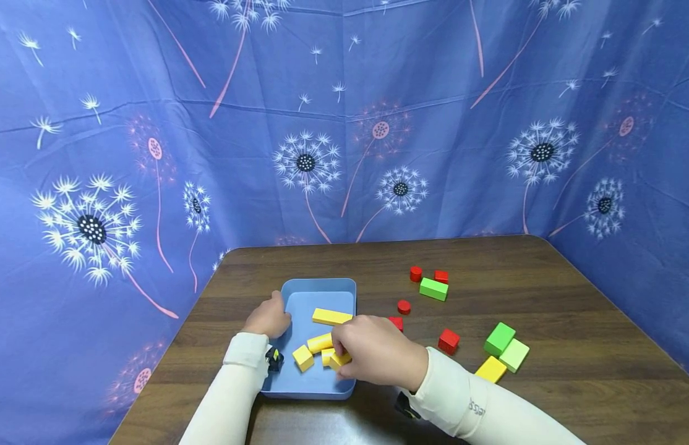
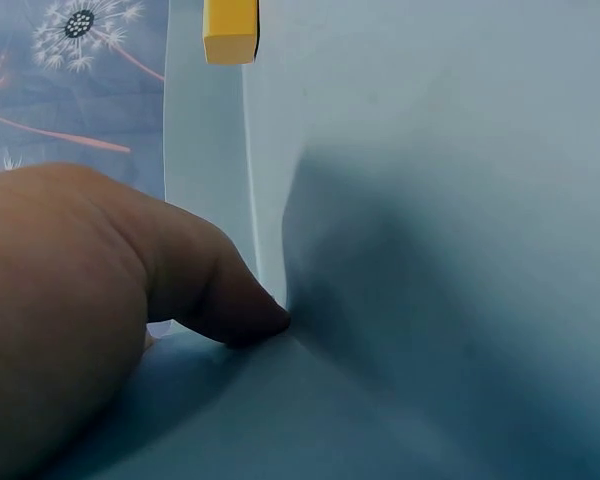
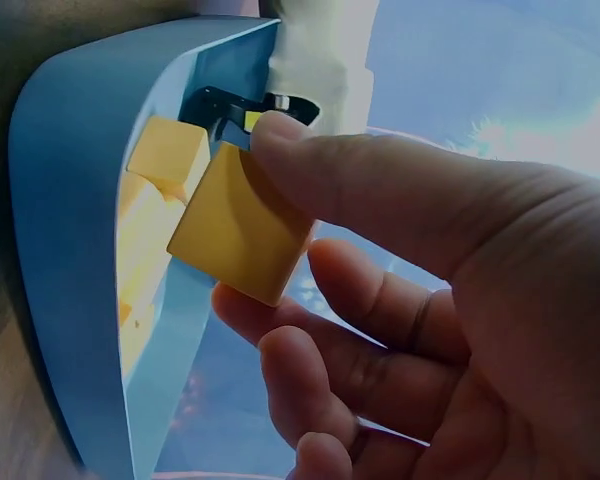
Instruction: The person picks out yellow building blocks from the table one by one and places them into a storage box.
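A blue plastic tray (image 1: 319, 285) lies on the table with several yellow blocks inside. My left hand (image 1: 269, 319) holds its left wall, the thumb (image 2: 245, 310) inside against the wall and the other fingers mostly hidden outside. Over the tray's right side, my right hand (image 1: 380, 352) pinches a yellow block (image 3: 245, 225) between thumb and fingers. In the tray below it are a yellow cylinder (image 1: 320, 342), a yellow cube (image 1: 303, 358), a partly hidden yellow piece (image 1: 326, 356) and, farther back, a long yellow block (image 1: 331, 316).
Right of the tray, red pieces lie scattered, among them a red cube (image 1: 448, 341) and a red disc (image 1: 404, 306). A green block (image 1: 433, 289) lies farther back. At the right, two green blocks (image 1: 500, 339) lie beside a yellow block (image 1: 491, 369). A patterned blue cloth (image 1: 344, 123) hangs behind the table.
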